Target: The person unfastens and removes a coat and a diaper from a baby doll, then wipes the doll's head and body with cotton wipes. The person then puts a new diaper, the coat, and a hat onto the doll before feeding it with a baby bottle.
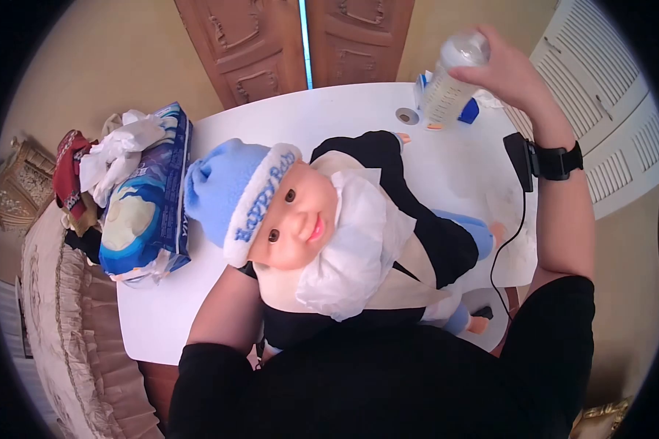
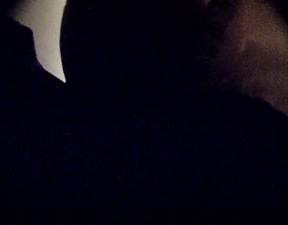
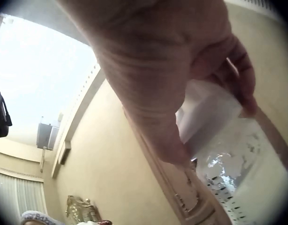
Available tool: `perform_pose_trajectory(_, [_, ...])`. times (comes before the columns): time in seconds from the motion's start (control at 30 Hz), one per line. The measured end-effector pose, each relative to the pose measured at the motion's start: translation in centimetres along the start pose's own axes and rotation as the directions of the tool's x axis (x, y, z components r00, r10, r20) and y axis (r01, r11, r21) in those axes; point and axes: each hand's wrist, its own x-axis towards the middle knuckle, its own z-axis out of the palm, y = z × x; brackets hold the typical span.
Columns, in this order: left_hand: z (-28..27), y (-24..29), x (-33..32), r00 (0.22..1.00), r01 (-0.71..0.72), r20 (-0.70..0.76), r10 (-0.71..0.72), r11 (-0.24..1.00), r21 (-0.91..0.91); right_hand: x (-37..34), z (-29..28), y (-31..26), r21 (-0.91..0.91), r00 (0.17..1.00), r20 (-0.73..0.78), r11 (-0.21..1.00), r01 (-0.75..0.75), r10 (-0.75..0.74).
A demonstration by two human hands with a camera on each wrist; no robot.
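Note:
At the back right of the table, my right hand (image 1: pixel 511 73) grips a clear bottle (image 1: pixel 447 95) by its domed cap; the bottle has scale marks. In the right wrist view, the thumb and fingers of this hand (image 3: pixel 153 61) wrap the whitish cap (image 3: pixel 207 110) above the clear bottle (image 3: pixel 244 176). A doll (image 1: pixel 296 208) in a blue hat (image 1: pixel 231 183) lies face up against my body, white cloth (image 1: pixel 355 234) at its chin. My left forearm passes beneath the doll's head, the hand hidden. The left wrist view is mostly dark, with a dim skin-toned patch.
On the left of the white table (image 1: pixel 154 322) stands a blue diaper pack (image 1: pixel 143 197) with white and red cloths (image 1: pixel 72 168) on it. A round grey item (image 1: pixel 407 115) and a blue item (image 1: pixel 469 111) are near the bottle. A black cable (image 1: pixel 499 267) hangs from the right wrist.

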Motion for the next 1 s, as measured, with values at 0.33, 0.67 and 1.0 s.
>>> perform_pose_trajectory(0.33, [0.5, 0.2, -0.3, 1.000, -0.006, 0.000, 0.006, 0.999, 0.037, 1.6, 7.7, -10.7, 0.464, 0.930, 0.145, 0.853, 0.239, -0.339])
perform_pose_trajectory(0.67, [1.0, 0.2, -0.4, 1.000, 0.012, 0.023, -0.012, 0.999, 0.038, 0.1, 7.9, -13.1, 0.524, 0.863, 0.333, 0.835, 0.166, -0.380])
perform_pose_trajectory(1.0, [0.8, 0.8, -0.2, 0.998, 0.049, 0.047, -0.050, 0.999, 0.013, 0.1, 7.1, -12.7, 0.497, 0.790, 0.381, 0.827, 0.262, -0.480])
